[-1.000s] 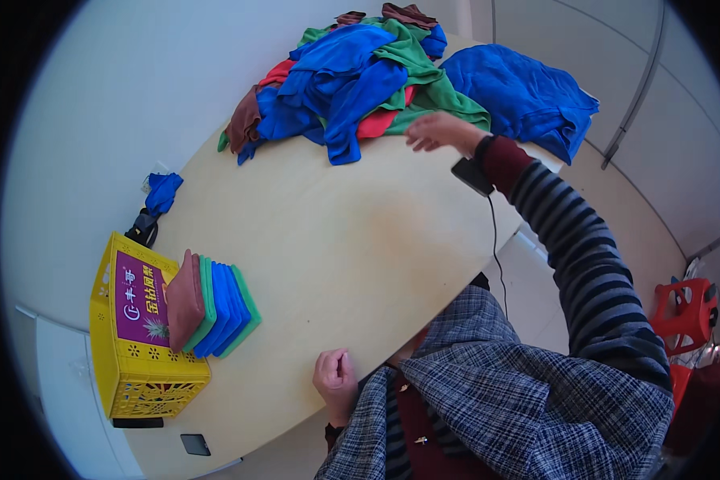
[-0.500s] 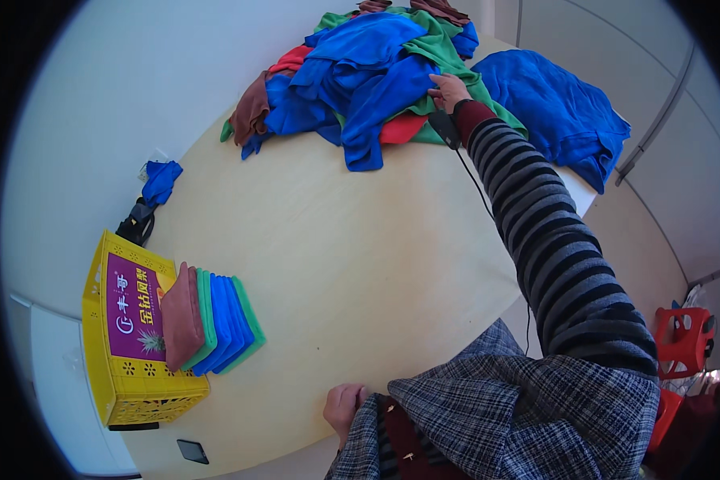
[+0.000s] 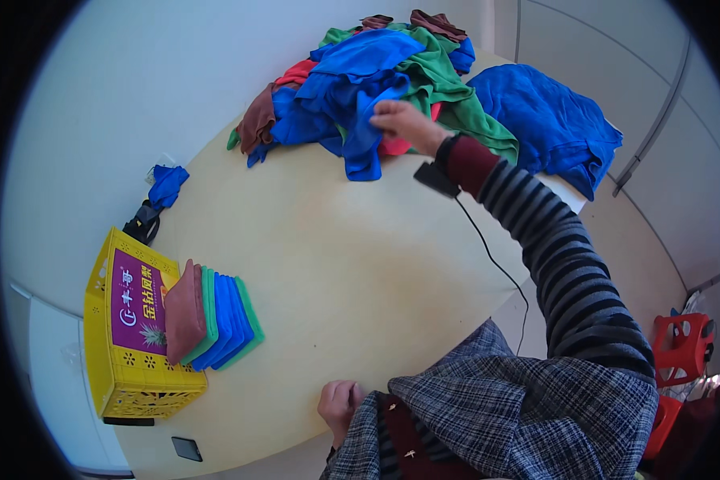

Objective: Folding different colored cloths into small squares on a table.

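Note:
A heap of loose cloths in blue, green, red and brown lies at the far side of the table. My right hand (image 3: pixel 404 124), a little blurred, is closed with its fingertips pinching the edge of a blue cloth (image 3: pixel 364 144) at the front of the heap. A black device (image 3: pixel 436 179) with a cable hangs at that wrist. Down at the near table edge, my left hand (image 3: pixel 340 404) rests curled in a loose fist, with nothing visible in it. A row of folded brown, green and blue cloths (image 3: pixel 226 320) leans against a yellow crate (image 3: pixel 148 392) at the left.
A large blue cloth bundle (image 3: pixel 548 120) sits at the far right of the table (image 3: pixel 360 264). By the wall at the left are a small blue cloth (image 3: pixel 168 186) and a black object (image 3: pixel 142 224). A phone (image 3: pixel 186 448) lies near the crate. Red stools (image 3: pixel 680 348) stand at the right.
My right hand has moved left and nearer to me, and the blue cloth's right edge has shifted left, baring more green and red cloth. My left hand stays at the table edge.

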Demonstrator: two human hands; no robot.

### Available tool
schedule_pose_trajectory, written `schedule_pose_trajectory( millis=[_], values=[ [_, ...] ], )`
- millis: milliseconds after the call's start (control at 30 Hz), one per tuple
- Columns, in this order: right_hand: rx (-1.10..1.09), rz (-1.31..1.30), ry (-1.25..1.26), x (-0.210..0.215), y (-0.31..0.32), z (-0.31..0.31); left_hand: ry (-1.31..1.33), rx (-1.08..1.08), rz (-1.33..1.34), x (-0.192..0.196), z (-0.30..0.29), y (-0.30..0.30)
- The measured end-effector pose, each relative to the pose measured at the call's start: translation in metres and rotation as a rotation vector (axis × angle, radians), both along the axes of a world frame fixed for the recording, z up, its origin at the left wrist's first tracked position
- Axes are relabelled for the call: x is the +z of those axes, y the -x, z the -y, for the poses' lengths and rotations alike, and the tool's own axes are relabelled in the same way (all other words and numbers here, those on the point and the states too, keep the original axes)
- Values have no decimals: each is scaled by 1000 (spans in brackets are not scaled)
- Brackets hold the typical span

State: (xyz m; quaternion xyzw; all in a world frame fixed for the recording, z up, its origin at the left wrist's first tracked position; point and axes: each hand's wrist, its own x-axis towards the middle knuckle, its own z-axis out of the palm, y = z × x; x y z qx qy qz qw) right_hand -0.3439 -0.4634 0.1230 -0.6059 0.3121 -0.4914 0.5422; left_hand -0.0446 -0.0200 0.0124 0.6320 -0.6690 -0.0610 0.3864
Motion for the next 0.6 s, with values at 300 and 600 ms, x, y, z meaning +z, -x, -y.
schedule_pose_trajectory(
  millis=[300,600],
  values=[
    [895,-629,223,-47,-74,-261,99,-25,63,6,8,5],
    [730,-502,430,-46,-58,-344,73,-45,18,9,5,2]
  ],
)
